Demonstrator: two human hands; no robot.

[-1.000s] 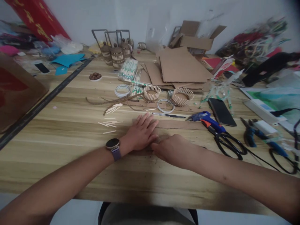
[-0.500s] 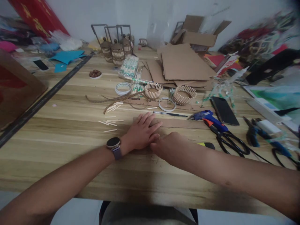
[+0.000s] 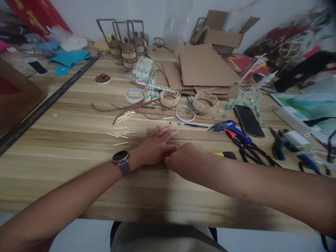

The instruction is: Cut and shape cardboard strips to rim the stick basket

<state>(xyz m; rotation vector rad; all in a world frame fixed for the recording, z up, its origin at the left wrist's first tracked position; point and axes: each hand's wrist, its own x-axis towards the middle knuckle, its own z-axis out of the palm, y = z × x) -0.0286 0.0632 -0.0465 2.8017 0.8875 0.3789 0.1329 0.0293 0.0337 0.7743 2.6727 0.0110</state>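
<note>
My left hand [image 3: 156,146] lies spread, pressing down on a piece of brown cardboard [image 3: 151,167] at the table's near middle. Against its thumb side, my right hand [image 3: 183,156] is closed in a fist, knuckles up. What the right fingers hold is hidden beneath them. A long cardboard strip [image 3: 204,135] stretches out to the right just past the hands. Several short pale sticks [image 3: 121,134] are scattered left of my left hand. Beyond the strip lies a pen [image 3: 188,124], and a yellow-and-black object [image 3: 227,154] is partly covered by my right forearm.
A blue glue gun [image 3: 231,130], black-handled scissors [image 3: 253,154], phone [image 3: 249,120] and pliers [image 3: 278,145] lie at right. Two rings of upright sticks [image 3: 205,103], tape rolls [image 3: 135,95] and cardboard sheets [image 3: 207,66] are farther back. Small lidded baskets [image 3: 128,54] stand by the wall.
My right hand has shifted slightly forward and left, closer against my left thumb. My left hand stays pressed down, its fingers slightly shifted. The whole view has moved a little.
</note>
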